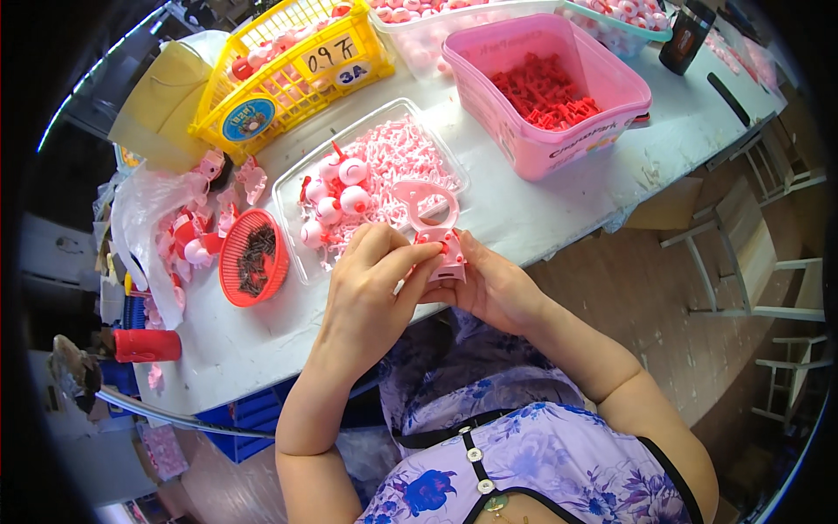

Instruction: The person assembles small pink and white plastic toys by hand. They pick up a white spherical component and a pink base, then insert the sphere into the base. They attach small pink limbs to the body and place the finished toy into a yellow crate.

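Note:
Both hands meet at the table's near edge around a pink plastic toy part with a ring on top (429, 208). My right hand (497, 284) grips its lower body from the right, thumb along the side. Closed fingertips of my left hand (377, 275) press at the front of the part, where a bit of red shows; whether they pinch a separate small piece is hidden. Just beyond the hands lies a clear tray (292, 188) with small pale pink plastic pieces (410, 153) and several white-and-pink balls with red stems (353, 201).
A red basket (229, 284) of dark screws stands left, near loose pink toy parts (199, 251) and a red cylinder (147, 346). Behind are a yellow basket (205, 118), a pink bin (515, 144) of red pieces and a dark bottle (687, 37). White chairs (742, 240) stand right.

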`<state>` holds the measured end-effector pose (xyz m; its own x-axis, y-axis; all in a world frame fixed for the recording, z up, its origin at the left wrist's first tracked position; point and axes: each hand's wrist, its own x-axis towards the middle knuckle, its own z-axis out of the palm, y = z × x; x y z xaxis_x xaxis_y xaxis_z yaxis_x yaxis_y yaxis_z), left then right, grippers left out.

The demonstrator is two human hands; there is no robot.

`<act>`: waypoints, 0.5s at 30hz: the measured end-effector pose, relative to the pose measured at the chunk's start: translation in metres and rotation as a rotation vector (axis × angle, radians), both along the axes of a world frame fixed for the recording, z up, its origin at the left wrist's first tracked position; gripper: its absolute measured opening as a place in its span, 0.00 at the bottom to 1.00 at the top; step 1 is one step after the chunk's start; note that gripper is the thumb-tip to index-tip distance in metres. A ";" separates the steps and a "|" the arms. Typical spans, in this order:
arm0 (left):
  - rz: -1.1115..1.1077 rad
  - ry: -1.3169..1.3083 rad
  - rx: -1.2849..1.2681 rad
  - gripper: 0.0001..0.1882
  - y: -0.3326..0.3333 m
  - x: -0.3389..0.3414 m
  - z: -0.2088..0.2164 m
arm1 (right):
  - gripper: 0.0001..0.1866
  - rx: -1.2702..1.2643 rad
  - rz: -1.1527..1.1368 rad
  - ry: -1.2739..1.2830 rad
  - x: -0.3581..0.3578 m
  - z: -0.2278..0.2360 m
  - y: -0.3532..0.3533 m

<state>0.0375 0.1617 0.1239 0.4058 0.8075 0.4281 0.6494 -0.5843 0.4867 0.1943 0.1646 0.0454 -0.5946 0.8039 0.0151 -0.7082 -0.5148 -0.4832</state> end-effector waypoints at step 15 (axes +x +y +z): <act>0.191 0.026 -0.091 0.12 0.052 -0.074 0.018 | 0.31 0.041 0.039 -0.051 0.004 -0.006 0.001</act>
<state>-0.0361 0.2134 0.1419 0.2522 0.9056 0.3412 0.7571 -0.4042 0.5133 0.1980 0.1655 0.0391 -0.6261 0.7796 0.0165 -0.6622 -0.5204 -0.5392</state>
